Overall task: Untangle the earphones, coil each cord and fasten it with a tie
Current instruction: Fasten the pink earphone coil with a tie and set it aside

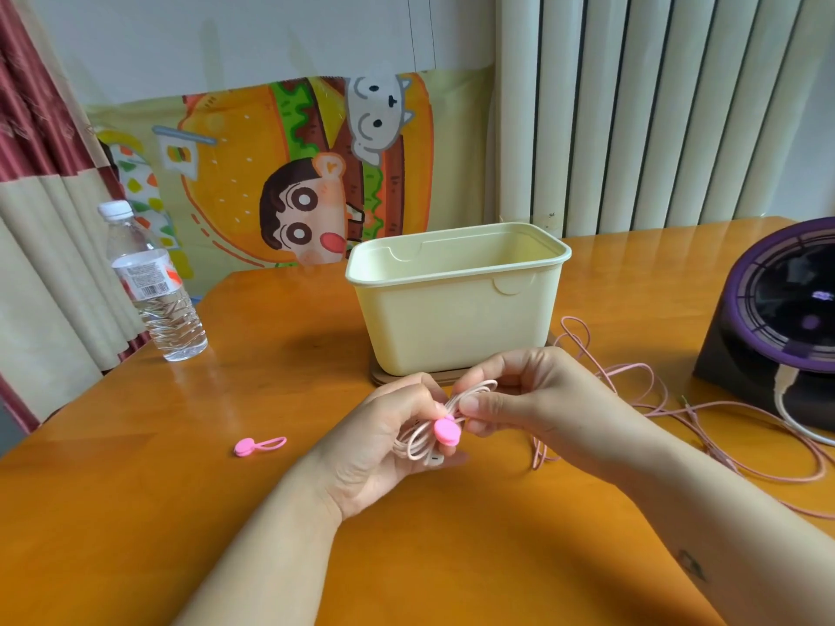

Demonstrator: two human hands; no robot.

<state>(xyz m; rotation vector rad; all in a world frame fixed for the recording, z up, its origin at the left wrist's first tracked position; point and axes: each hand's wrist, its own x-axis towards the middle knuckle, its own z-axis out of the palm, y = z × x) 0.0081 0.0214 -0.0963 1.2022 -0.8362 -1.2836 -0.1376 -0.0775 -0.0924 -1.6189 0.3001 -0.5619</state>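
A coiled pale pink earphone cord (422,438) sits between both hands above the orange table (180,445). My left hand (384,440) grips the coil from below. A pink tie (447,430) is wrapped round the coil, and my right hand (519,399) pinches the coil beside it with thumb and fingers. A second pink tie (258,445) lies on the table to the left. A darker pink earphone cord (650,399) sprawls loose on the table to the right.
A cream plastic bin (456,309) stands on a brown lid just behind the hands. A water bottle (149,282) stands at the far left. A dark purple fan (786,318) with a white cable sits at the right edge.
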